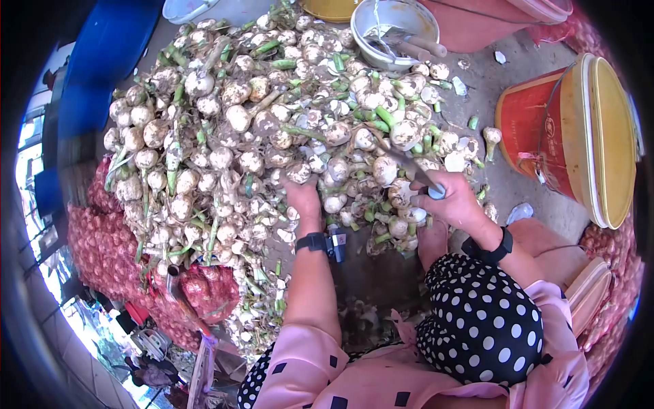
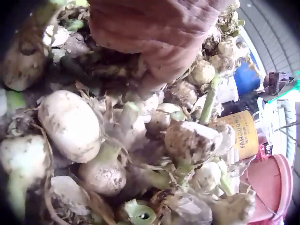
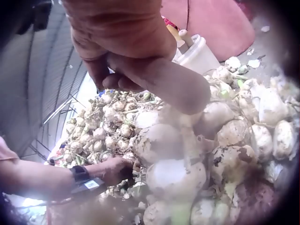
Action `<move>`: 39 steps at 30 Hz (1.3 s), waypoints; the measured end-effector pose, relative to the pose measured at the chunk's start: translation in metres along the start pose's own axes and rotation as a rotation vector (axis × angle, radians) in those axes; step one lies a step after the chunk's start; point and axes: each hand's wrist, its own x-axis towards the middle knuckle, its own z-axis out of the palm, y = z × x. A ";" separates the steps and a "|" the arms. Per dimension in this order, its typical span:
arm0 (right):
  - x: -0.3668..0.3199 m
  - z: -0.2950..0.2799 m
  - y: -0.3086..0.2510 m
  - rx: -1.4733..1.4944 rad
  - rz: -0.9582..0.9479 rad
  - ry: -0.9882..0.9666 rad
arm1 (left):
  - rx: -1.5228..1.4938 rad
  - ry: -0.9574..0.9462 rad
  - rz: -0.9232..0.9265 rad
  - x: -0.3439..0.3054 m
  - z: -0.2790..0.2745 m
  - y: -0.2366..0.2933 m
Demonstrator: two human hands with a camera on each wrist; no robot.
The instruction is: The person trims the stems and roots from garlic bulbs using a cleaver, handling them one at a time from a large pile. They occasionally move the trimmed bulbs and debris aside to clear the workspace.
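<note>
A large heap of garlic bulbs with cut green stems and dry roots spreads over the floor. My left hand reaches into its near side, against soil-stained bulbs. In the left wrist view the fingers of that hand disappear among the bulbs, so I cannot tell whether they hold one. My right hand grips a knife by its handle, the blade slanting up and left over the heap's right part. Bulbs lie close beneath my right hand in the right wrist view.
A red and yellow bucket stands on the right. At the back, a grey-white bucket holds wooden-handled tools. Red net sacks full of bulbs lie at the left. A blue container is at the far left.
</note>
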 end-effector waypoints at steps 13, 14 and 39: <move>0.000 0.004 -0.040 -0.650 -0.459 -0.124 | 0.069 -0.573 0.396 -0.118 -0.008 0.075; -0.001 0.002 -0.038 -0.654 -0.459 -0.115 | 0.069 -0.575 0.395 -0.119 -0.008 0.074; 0.003 -0.011 -0.027 -0.069 -0.161 -0.045 | 0.232 -0.522 0.665 -0.136 0.007 0.071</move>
